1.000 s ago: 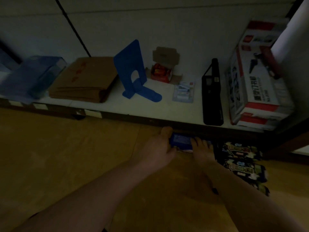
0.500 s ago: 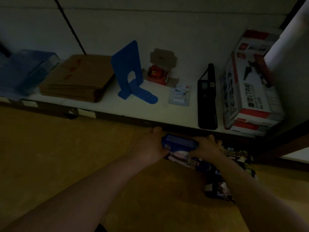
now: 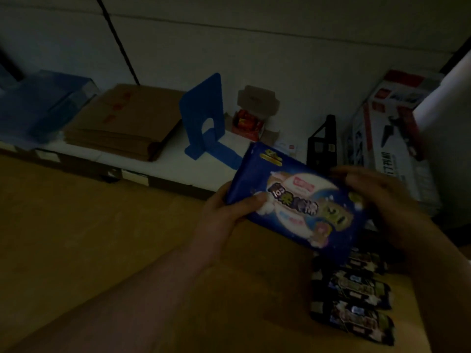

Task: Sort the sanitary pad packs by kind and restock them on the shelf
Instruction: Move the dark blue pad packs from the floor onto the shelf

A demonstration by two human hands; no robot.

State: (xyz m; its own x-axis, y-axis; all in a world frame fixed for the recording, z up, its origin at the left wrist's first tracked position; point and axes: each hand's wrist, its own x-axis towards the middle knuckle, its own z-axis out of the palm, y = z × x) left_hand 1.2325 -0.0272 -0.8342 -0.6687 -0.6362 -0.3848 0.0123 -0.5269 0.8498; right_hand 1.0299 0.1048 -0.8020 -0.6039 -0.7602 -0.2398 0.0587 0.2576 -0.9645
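Both hands hold one blue pack (image 3: 298, 200) up in front of the shelf (image 3: 163, 164); the left hand (image 3: 224, 217) pinches its near-left edge, the right hand (image 3: 377, 197) curls around its right end; better read the label first, then place it beside the dark packs (image 3: 354, 301) only if same kind.

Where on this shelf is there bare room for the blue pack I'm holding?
Bare shelf lies between the cardboard stack and the blue bookend. Rightward is crowded: small open box, black rack, large carton.

shelf (image 3: 163, 165) bearing cardboard stack (image 3: 122, 123), blue bookend (image 3: 204, 115), dark packs (image 3: 354, 301) on floor (image 3: 102, 238)
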